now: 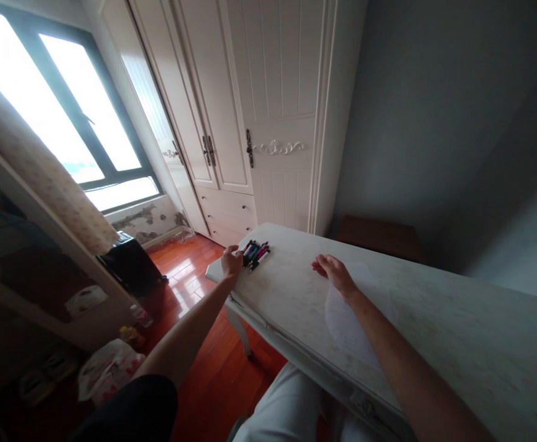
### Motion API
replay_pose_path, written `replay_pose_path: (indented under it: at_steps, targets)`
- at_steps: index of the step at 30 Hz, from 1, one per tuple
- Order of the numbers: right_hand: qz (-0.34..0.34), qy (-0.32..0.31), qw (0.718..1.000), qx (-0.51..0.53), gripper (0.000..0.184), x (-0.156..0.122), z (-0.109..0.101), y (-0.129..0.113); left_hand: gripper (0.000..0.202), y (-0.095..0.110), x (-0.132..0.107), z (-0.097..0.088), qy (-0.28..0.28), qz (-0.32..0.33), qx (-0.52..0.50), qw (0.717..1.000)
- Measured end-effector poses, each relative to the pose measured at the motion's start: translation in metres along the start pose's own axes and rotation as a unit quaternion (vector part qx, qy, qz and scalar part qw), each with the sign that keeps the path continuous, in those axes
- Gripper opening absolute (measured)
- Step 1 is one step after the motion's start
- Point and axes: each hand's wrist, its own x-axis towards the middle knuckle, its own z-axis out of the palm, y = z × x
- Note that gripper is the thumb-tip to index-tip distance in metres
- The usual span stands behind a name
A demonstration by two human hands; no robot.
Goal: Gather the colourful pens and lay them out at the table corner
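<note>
A small bunch of coloured pens (256, 253) lies near the far left corner of a pale, worn table (434, 319). My left hand (231, 262) is stretched out to that corner with its fingers curled at the edge of the pens, touching or nearly touching them. My right hand (335, 273) rests on the tabletop a little to the right of the pens. It lies palm down, fingers loosely bent, on the top edge of a white sheet of paper (351, 319). It holds nothing that I can see.
White wardrobe doors (250, 110) stand behind the table. A bright window (56, 104) is at the left. A black box (133, 264) and plastic bags (107, 368) sit on the red wood floor. A dark low bench (379, 239) stands by the grey wall.
</note>
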Motion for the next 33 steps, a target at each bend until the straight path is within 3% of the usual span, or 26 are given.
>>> replay_pose_path:
  at_steps: [8,20,25,33]
  targets:
    - [0.010,0.001,1.000,0.006,0.051,0.001,-0.001,0.000,0.028,-0.001,-0.011,-0.002,0.000,0.019,0.022,1.000]
    - [0.007,0.000,1.000,0.005,0.048,0.001,-0.002,0.001,0.039,-0.024,-0.057,-0.020,0.044,0.069,0.032,0.996]
    - [0.008,-0.005,1.000,0.013,0.046,0.001,-0.003,0.001,0.040,-0.032,-0.054,-0.027,0.016,0.062,0.009,0.998]
    - [0.011,-0.008,1.000,0.014,0.056,-0.001,-0.002,0.002,0.032,-0.029,-0.048,-0.027,0.013,0.070,-0.021,0.997]
